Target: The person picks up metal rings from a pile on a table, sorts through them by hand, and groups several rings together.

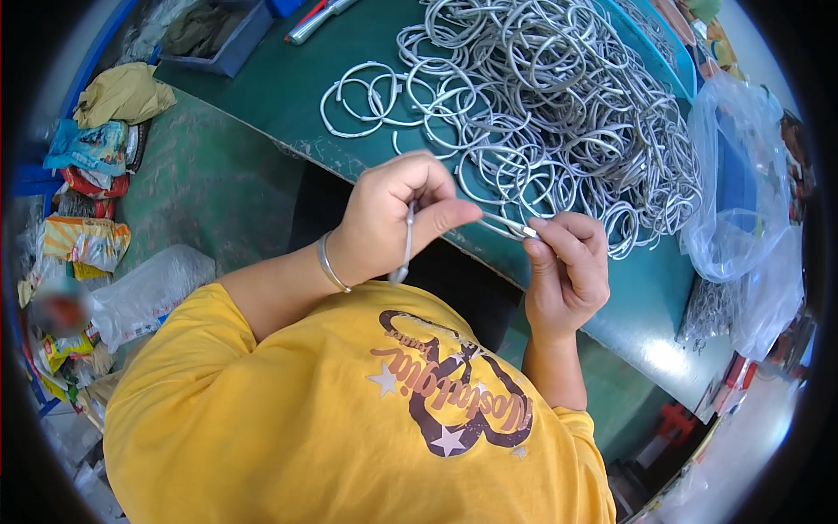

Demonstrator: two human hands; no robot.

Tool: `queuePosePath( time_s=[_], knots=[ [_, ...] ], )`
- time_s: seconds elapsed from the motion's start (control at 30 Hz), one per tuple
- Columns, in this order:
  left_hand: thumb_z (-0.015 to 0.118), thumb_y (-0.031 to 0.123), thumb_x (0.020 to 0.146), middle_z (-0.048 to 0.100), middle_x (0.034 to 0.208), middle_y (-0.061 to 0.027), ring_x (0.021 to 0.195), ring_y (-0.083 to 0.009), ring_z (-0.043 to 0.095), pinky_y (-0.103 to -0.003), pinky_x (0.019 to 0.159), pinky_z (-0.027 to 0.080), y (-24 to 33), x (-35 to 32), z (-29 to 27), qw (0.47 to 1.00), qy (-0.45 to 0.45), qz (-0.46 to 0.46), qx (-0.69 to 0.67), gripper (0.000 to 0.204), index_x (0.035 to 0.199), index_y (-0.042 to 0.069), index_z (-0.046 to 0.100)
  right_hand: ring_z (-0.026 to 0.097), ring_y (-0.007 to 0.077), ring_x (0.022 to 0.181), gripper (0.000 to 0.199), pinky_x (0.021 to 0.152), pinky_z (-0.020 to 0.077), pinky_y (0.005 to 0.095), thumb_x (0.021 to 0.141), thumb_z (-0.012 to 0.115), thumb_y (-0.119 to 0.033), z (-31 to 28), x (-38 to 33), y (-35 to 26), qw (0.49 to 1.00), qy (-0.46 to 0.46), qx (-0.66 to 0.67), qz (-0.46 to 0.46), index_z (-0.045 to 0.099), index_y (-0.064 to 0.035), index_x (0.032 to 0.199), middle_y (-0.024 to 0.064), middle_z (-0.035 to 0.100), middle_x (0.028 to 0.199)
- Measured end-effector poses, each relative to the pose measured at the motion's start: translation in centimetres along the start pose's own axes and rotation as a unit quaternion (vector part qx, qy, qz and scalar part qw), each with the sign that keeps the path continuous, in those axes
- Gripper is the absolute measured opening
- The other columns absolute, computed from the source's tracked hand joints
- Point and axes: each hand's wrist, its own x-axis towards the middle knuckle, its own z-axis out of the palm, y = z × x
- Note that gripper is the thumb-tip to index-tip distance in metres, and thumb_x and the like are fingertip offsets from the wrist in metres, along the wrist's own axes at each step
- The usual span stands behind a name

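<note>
Your left hand (393, 218) had its fingers (441, 214) clamped round a silver ring (408, 249), which hung edge-on, its long axis running down toward your chest. Your right hand (566, 266) pinched the ring's free end (515, 229) at the fingertips, lying to the right of the left thumb and pointing across at it. Both hands sat close together, just short of the green worktop (288, 96), with the heap of rings (559, 105) beyond.

Ring heap (559, 105) on table (279, 87)
</note>
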Motion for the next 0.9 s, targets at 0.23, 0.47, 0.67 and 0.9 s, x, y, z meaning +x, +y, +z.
queuePosePath(
  time_s=[0.23,0.47,0.67,0.9],
  knots=[
    [0.054,0.019,0.095,0.064,0.078,-0.0051,0.055,-0.0047,0.049,-0.017,0.046,0.037,1.6,0.4,0.4,0.958,-0.057,-0.238,-0.147,0.023,0.093,-0.003,0.063,0.054,0.0175,0.075,0.024,0.062,0.0431,0.0252,0.066,0.077,0.0,-0.3,-0.6,0.1,1.0,-0.005,-0.017,-0.019,0.071,-0.0043,0.089,0.0082,0.056,0.089],
    [0.055,0.001,0.09,0.063,0.088,-0.0092,0.06,-0.0053,0.052,-0.017,0.05,0.042,1.9,0.6,0.4,0.975,-0.028,-0.16,-0.154,0.013,0.099,-0.005,0.062,0.052,0.0248,0.084,0.024,0.072,0.043,0.0342,0.059,0.071,0.0,-1.3,-0.2,-0.3,0.994,-0.057,-0.067,-0.068,0.07,-0.0093,0.081,0.0086,0.055,0.093],
    [0.059,-0.003,0.086,0.06,0.087,-0.0093,0.059,-0.0076,0.055,-0.017,0.052,0.044,1.2,0.9,0.8,0.996,-0.05,0.052,0.047,0.013,0.098,-0.004,0.063,0.042,0.0156,0.07,0.013,0.068,0.0446,0.0325,0.074,0.07,-0.015,-3.4,3.2,-7.3,0.931,0.062,0.349,-0.086,0.058,-0.0142,0.069,0.0017,0.043,0.082],
    [0.065,-0.005,0.073,0.059,0.085,-0.0084,0.064,-0.0154,0.057,-0.023,0.055,0.046,2.0,0.6,0.7,0.988,-0.051,0.022,0.147,0.02,0.091,0.001,0.062,0.059,0.0137,0.063,0.032,0.082,0.0512,0.0174,0.082,0.048,0.016,-4.1,4.6,-11.9,0.719,-0.112,0.685,0.029,0.058,-0.0085,0.064,0.0002,0.056,0.069]
  ],
)
